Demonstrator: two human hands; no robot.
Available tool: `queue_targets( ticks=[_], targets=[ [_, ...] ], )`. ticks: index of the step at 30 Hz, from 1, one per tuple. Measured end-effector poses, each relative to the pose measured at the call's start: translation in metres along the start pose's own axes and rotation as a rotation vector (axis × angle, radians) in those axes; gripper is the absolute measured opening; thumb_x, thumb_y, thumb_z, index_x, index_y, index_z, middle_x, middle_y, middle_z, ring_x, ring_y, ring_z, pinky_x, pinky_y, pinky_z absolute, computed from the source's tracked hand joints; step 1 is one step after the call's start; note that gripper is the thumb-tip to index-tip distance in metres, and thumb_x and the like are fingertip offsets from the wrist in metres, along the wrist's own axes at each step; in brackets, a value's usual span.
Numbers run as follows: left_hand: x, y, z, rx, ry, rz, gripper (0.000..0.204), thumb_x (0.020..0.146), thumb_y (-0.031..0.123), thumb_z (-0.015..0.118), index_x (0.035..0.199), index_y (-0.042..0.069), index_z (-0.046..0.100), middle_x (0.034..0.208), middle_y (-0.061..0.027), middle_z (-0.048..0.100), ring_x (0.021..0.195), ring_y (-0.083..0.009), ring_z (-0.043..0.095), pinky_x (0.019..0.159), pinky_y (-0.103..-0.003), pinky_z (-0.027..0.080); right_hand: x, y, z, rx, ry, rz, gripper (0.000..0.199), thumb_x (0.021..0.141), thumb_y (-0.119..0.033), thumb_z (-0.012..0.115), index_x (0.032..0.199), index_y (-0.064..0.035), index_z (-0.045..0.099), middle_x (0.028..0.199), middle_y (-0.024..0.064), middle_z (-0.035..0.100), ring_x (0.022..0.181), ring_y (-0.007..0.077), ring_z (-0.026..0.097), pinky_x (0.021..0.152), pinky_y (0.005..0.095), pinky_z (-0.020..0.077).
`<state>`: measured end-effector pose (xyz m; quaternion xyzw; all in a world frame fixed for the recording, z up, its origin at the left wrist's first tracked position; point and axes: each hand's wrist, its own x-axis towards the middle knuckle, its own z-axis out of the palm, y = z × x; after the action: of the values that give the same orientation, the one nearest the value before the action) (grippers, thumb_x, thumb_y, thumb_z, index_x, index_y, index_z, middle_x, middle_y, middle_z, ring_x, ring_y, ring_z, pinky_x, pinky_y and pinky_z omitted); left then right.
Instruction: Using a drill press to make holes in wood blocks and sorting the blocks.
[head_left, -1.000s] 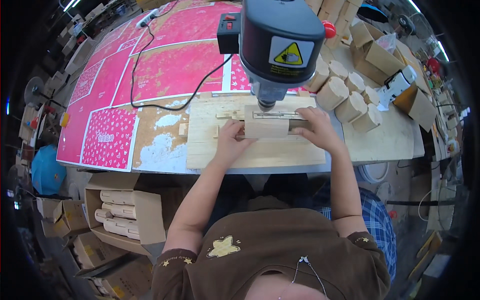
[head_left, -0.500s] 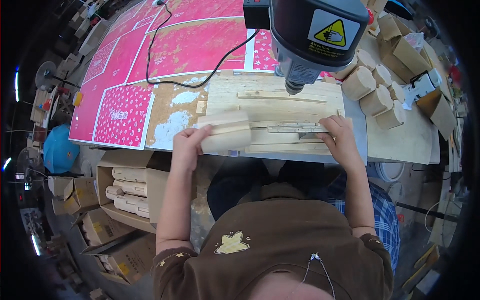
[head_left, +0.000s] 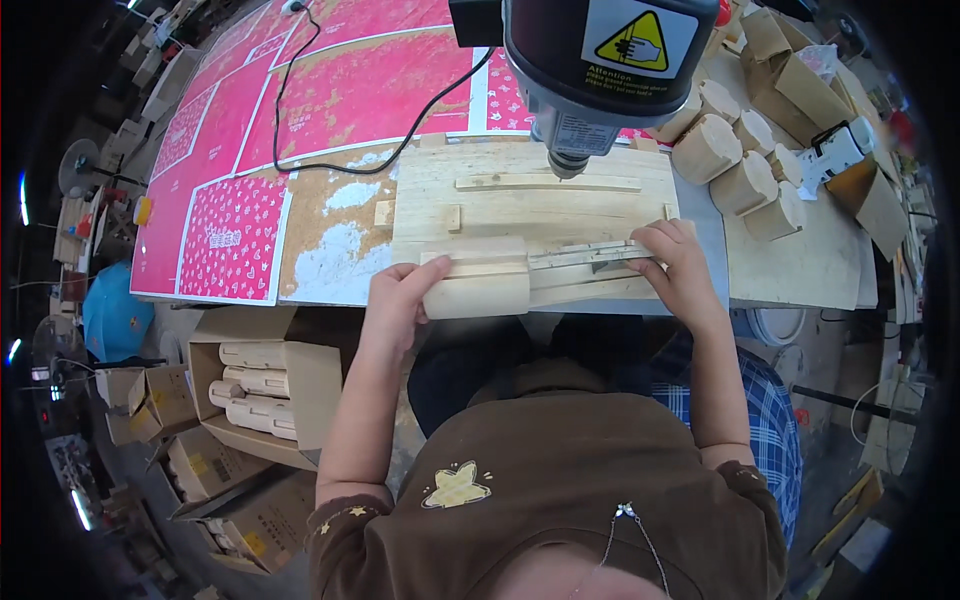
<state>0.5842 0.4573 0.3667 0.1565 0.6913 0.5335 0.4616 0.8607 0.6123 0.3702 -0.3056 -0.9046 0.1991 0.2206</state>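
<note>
A single head-worn fisheye view looks steeply down from above the person, close over the left hand (head_left: pixel 395 300) and right hand (head_left: pixel 678 262), facing forward across the wooden jig board (head_left: pixel 520 205); straight edges bow near its rim.

Pink printed sheets (head_left: pixel 330 90) cover the desk (head_left: pixel 810 265) on the left, crossed by a black cable (head_left: pixel 300 100). Rounded wooden pieces (head_left: pixel 735 160) cluster at right. Below, an open cardboard box (head_left: pixel 300 380) holds pale wooden blocks (head_left: pixel 255 385).
</note>
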Motion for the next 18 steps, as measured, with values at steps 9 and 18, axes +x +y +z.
queue_targets(
  ticks=[9,18],
  targets=[
    [0.016,-0.026,0.032,-0.014,-0.086,0.023,0.031,0.076,0.03,0.071,0.066,0.003,0.057,0.054,0.0019,0.05,0.042,-0.0038,0.038,0.04,-0.018,0.029,0.002,0.0,0.004,-0.006,-0.005,-0.032,0.027,0.069,-0.007,0.067,0.093,-0.0046,0.057,0.085,0.0094,0.056,0.082,0.0302,0.051,0.072,0.0385,0.0414],
    [0.02,-0.051,0.055,-0.172,-0.239,0.363,0.043,0.071,0.02,0.076,0.1,-0.002,0.054,0.097,-0.0102,0.057,0.079,-0.012,0.054,0.07,-0.024,0.044,0.006,0.006,0.016,-0.094,0.116,-0.031,0.029,0.066,-0.007,0.068,0.093,-0.0046,0.057,0.085,0.0084,0.057,0.082,0.0295,0.052,0.072,0.0391,0.042]
  ],
)
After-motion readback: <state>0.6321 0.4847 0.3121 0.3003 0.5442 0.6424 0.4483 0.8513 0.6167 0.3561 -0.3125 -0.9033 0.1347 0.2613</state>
